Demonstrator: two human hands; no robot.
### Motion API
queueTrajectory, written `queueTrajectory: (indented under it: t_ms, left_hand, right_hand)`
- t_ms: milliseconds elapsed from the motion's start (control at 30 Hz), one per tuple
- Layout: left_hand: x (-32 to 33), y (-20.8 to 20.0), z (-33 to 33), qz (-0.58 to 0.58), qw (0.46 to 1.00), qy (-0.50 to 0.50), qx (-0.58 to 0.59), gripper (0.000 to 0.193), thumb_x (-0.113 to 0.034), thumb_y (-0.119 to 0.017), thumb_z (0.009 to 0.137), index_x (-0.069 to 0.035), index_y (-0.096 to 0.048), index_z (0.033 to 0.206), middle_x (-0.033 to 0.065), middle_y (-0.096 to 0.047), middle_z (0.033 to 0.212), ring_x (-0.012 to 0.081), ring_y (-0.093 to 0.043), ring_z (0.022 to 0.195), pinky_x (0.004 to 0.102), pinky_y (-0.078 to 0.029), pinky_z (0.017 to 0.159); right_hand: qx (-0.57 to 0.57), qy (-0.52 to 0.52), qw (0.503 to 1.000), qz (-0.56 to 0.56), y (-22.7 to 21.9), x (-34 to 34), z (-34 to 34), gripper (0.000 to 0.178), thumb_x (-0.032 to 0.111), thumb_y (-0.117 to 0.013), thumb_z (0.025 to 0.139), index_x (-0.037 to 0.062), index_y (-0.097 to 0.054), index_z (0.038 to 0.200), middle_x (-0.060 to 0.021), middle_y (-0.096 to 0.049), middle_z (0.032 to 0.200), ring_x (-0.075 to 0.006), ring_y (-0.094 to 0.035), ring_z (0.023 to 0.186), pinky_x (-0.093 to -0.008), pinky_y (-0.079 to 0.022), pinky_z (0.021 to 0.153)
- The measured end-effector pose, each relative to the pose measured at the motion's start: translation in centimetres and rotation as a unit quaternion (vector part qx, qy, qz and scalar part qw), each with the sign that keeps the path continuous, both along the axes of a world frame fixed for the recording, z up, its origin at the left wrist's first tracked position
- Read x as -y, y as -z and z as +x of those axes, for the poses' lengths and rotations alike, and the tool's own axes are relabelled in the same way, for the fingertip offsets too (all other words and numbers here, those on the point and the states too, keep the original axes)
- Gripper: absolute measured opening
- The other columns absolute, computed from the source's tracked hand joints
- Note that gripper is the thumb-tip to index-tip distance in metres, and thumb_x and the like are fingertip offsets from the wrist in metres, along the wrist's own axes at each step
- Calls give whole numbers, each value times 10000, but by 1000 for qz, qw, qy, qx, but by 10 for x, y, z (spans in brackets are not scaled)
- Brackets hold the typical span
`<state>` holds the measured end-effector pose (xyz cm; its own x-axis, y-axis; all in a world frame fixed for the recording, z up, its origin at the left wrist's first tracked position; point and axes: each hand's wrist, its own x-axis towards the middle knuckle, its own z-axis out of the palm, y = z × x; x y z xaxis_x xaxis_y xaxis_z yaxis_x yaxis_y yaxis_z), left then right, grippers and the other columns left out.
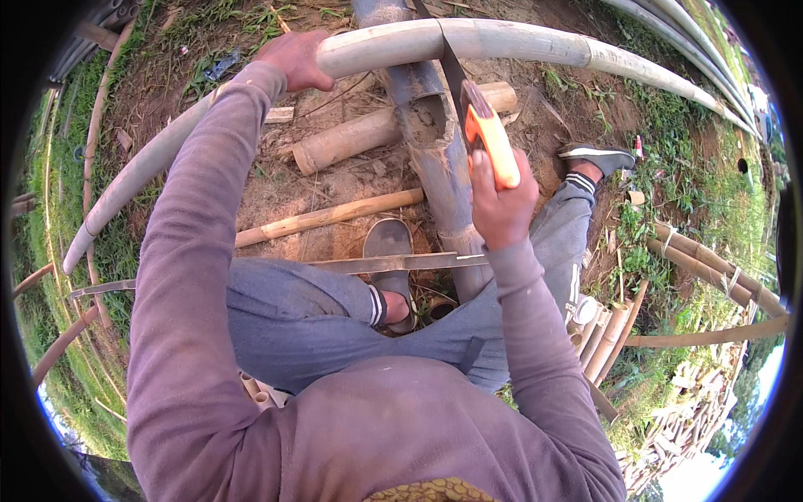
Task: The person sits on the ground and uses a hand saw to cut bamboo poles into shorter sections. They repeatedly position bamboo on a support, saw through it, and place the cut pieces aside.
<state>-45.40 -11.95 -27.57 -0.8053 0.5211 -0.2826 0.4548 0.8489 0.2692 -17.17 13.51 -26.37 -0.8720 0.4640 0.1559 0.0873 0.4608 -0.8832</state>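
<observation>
A long pale bamboo pole (535, 43) lies crosswise at the top, over a thick grey bamboo support (443, 184) that has a notch cut in it. My left hand (294, 60) is wrapped around the pole, left of the support. My right hand (505, 205) is closed on the orange handle of a hand saw (499, 151). The saw's dark blade crosses the pole just above the support, at a dark line around the bamboo. How deep the blade sits in the pole I cannot tell.
Short bamboo pieces (347, 140) and a thin bamboo stick (330, 216) lie on the dirt before me. My feet rest either side of the support. Cut bamboo tubes (606, 339) stand at my right. Tied bamboo poles (711, 268) and a heap of offcuts (690, 410) are farther right.
</observation>
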Motion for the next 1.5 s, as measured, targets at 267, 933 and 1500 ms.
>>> queueTrajectory:
  t_ms: [267,933,1500]
  left_hand:
    - [13,15,-49,58,991,32,120,791,-331,-902,626,-59,-664,1329,161,-757,1196,306,-708,1103,412,-528,1003]
    - [10,19,-51,95,983,4,159,790,-329,-920,610,-31,-673,1299,157,-759,1150,308,-710,1054,407,-530,991]
    - [1,-85,266,210,945,-37,-249,829,-464,-873,782,-130,-505,1445,163,-571,1363,359,-541,1340,515,-418,1120]
  right_hand:
    - [-32,-6,999,-11,-2,5,8,220,98,-788,950,-19,-686,1106,-108,-731,827,-162,-688,697,-333,-555,668]
    - [-51,-20,989,134,28,2,133,311,151,-817,918,-27,-667,1122,-155,-694,887,-326,-720,732,-393,-568,671]
    - [-86,57,909,-403,-31,-15,29,688,409,-756,997,19,-488,1496,-200,-548,1431,-364,-577,1307,-533,-540,1061]
